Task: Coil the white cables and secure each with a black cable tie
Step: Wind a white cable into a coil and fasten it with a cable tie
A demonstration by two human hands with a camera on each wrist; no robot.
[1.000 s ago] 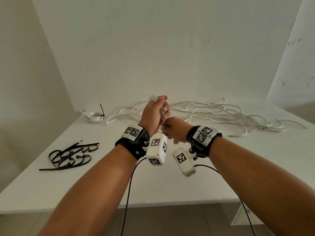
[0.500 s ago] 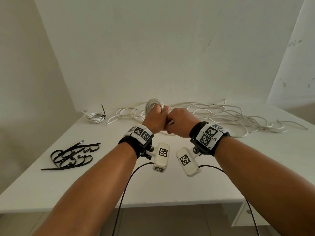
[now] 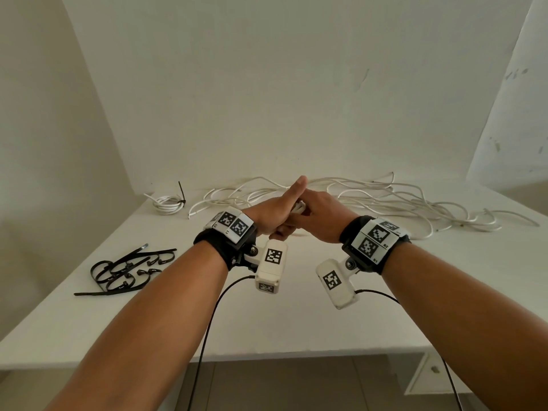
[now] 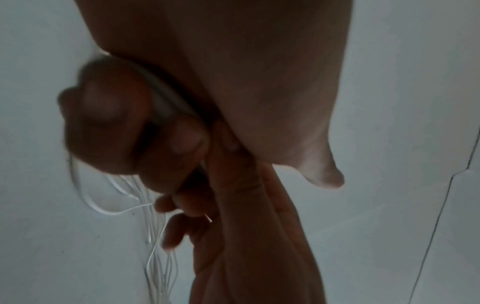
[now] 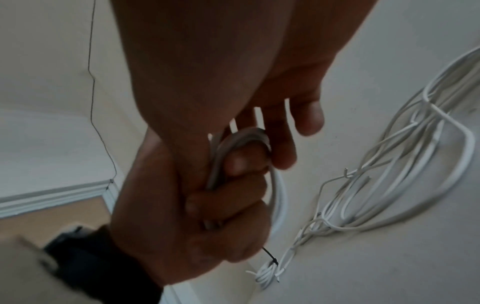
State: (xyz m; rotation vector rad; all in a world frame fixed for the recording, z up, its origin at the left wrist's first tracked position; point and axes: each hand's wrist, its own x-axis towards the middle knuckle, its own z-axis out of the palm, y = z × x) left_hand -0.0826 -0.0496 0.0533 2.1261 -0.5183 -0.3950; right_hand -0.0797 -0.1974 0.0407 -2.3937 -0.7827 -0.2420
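Observation:
A small white cable coil point(image 3: 299, 207) sits between my two hands above the table; in the right wrist view the coil point(image 5: 241, 142) loops over a curled left finger. My left hand point(image 3: 274, 213) grips it, fingers curled round the strands point(image 4: 166, 102), thumb pointing forward. My right hand point(image 3: 321, 216) is pressed against the left one, and its fingers point(image 5: 281, 144) lie nearly straight past the coil's loop. Loose white cables point(image 3: 385, 200) sprawl along the back of the table. A finished coil point(image 3: 167, 203) with a black tie lies at the back left.
Several black cable ties point(image 3: 124, 271) lie in a pile on the left of the white table point(image 3: 267, 327). A wall runs close behind the cables. The table's front edge is below my forearms, with tiled floor beneath. Thin black camera leads hang from both wrists.
My left fist has turned over, its thumb now pointing forward. The coil that stood above the fist is now tucked between the hands. My right hand has slid further over it.

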